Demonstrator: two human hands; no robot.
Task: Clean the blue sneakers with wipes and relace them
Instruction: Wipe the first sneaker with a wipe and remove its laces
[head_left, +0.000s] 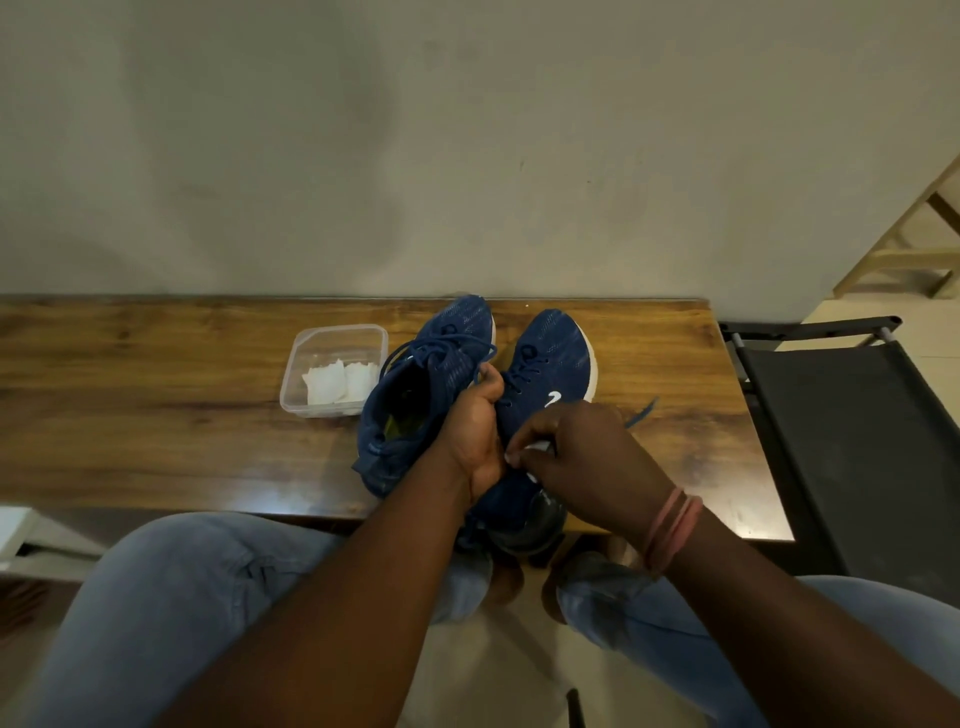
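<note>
- Head view shows the right hand (582, 457) with fingers (524, 449) curled in a pinch on something small and white at the collar of the right sneaker (540, 395); whether it is a wipe scrap or the shoe's own white trim, I cannot tell.
- Just left of that sneaker's collar, the left hand (475, 436) wraps its side, fingers bent round the upper; in my judgement this steadies the shoe so the pinching hand can work.
- That sneaker lies toe toward the wall, heel hanging over the near edge of the wooden table (156, 415), probably to bring the collar close.
- A lace end (641, 410) trails right of the right sneaker, so relacing looks unfinished.
- Touching its left side, the left sneaker (415, 395) leans with its laces (436, 345) loose and looped.
- Farther left sits a clear container (332, 332) with folded white wipes (340, 382).
- Well to the right stands a dark folding chair (841, 431).
- Nothing blocks the hands, though the leaning shoe crowds the left wrist.
</note>
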